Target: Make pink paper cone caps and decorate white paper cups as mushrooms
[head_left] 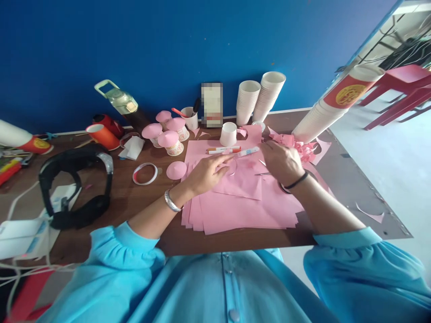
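My left hand (213,171) lies over the pink paper sheets (249,215) with its fingers stretched out. Its fingertips are close to a white pen with a blue label (248,152) and a thin, pale round outline on the paper. My right hand (282,160) is at the right side of the sheets, fingers curled downward; what they hold, if anything, is hidden. Beneath and left of it show the open blades of scissors (263,174). Two markers (224,150) lie above my left hand, in front of an upturned white paper cup (228,134).
Paper cups topped with pink cones (170,140) stand left of the sheets, near a loose pink cone (177,170) and a tape roll (144,174). Cup stacks (248,103) stand at the back. Pink scraps (305,150) lie right, beside a leaning cup stack (319,119). A bottle (126,105) stands back left.
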Demonstrator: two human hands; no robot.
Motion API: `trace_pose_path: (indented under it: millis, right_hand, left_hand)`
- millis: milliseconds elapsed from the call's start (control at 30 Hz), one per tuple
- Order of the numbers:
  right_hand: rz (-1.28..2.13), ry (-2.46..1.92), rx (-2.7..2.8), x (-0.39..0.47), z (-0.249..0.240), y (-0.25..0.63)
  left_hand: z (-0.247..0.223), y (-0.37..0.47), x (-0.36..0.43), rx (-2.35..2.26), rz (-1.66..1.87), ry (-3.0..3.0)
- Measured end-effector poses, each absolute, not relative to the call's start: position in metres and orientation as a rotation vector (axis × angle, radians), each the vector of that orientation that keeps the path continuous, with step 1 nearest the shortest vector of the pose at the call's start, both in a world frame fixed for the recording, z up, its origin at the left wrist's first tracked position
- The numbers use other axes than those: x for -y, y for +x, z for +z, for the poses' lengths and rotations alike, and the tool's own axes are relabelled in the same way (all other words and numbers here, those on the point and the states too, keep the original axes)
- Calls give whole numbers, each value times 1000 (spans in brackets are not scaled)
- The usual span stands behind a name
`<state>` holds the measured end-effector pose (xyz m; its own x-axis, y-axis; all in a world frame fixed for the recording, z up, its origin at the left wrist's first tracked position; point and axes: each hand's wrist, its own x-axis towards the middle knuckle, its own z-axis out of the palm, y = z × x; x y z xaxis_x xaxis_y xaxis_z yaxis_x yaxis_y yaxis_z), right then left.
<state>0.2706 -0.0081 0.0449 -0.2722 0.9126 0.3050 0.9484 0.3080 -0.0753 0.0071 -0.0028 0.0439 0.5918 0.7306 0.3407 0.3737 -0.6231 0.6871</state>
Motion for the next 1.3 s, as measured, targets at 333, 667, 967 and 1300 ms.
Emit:
trace_pose_path:
  millis: [333, 667, 967, 1300]
  right_hand:
    - [94, -786, 2757, 42, 9, 221]
    - [-351, -1442, 2453, 15, 31, 260]
    - [-264, -1419, 2740, -27, 16, 257]
    - [-291, -1399, 2607, -20, 16, 241]
  left_hand:
    - [2, -47, 45, -961, 686, 2846]
    - [1, -45, 45, -948, 742, 2878]
    - [-2, -46, 47, -987, 728, 2873]
    - [-1, -46, 47, -959, 768, 2915]
